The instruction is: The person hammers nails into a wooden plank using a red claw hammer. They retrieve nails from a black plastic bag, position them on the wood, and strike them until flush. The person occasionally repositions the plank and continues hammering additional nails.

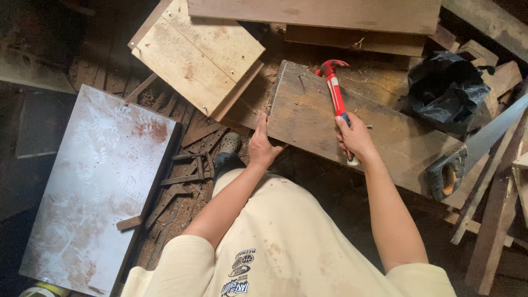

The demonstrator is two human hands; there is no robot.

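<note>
The right hand is closed around the lower handle of a red claw hammer with a blue-and-white grip. The hammer lies along a dark, sawdust-covered wooden board, its red head pointing away from the person and its white butt end showing just below the fist. The left hand grips the near left edge of the same board, fingers curled over the top and thumb along the side.

To the right of the right hand, a handsaw with a dark worn handle and a long grey blade rests at the board's far end, the blade running up and away to the right. Beyond it sits a crumpled black plastic bag. Ahead of the left hand lies a pale square plywood panel with small screws at its corners, and further ahead a long brown plank. Well to the left of the left hand is a large whitish sheet smeared with reddish dust. Between that sheet and the left arm, thin scrap strips of wood lie scattered over the sawdust-littered floor. A foot in a dark shoe shows just beneath the left hand.
</note>
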